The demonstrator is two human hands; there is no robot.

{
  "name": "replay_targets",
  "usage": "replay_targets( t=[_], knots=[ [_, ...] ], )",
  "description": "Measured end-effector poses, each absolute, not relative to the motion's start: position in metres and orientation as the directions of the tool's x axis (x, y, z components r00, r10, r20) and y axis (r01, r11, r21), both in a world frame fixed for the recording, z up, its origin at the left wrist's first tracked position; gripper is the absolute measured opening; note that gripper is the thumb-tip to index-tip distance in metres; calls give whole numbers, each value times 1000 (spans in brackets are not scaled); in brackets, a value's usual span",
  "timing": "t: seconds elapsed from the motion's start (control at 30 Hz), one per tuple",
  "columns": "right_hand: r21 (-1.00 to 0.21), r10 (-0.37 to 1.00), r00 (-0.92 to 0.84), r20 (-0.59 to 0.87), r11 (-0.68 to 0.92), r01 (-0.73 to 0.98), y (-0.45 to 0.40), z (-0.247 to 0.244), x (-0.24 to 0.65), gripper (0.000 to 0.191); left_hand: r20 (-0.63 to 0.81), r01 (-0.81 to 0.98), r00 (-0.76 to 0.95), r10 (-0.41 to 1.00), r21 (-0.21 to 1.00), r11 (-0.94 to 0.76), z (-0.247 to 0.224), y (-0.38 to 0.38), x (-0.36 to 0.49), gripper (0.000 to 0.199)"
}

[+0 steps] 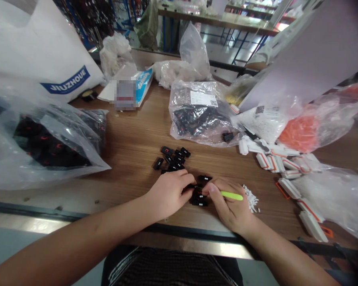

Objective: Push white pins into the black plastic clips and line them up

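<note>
Bare forearms [77, 236] cross wooden tabletop [131, 159]; right hand [231, 208] pinches lime-green stick [232, 195] in its fingers; left hand [168, 194] curls its fingers onto black plastic connectors [199, 198].

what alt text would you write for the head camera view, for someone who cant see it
Two bare hands work over small black plastic parts on a wooden table: the right hand grips a lime-green stick, and the left hand has its fingers on the parts. Clear bags of black parts lie nearby, with white pieces with orange edging to the right.
</note>
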State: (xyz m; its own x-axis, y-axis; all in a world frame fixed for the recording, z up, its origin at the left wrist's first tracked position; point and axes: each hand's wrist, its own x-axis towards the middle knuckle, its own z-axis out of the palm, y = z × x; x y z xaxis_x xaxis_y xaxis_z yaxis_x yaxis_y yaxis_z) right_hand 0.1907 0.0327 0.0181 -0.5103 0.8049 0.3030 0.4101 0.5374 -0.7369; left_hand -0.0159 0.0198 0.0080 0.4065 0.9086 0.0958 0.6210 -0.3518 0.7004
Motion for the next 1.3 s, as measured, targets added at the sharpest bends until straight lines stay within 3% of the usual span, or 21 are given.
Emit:
replay_targets(
  t=[0.47,0.67,1.0,1.17,1.3],
  knots=[
    [-749,808,-525,268,517,415,33,22,188,30,85,630,408,909,695,-347,9,20,-16,10],
    [-794,856,-432,286,464,394,33,13,195,29,117,617,404,907,698,-364,8,20,-16,10],
    [-775,827,-503,253,484,406,34,19,190,26,94,643,413,906,674,-363,9,20,-15,9],
    [-792,854,-427,296,470,390,38,17,199,30,61,778,377,924,521,-352,16,21,-23,7],
    [-823,905,-356,230,377,425,43,18,211,36,123,855,339,933,373,-360,22,21,-31,12]
  ],
)
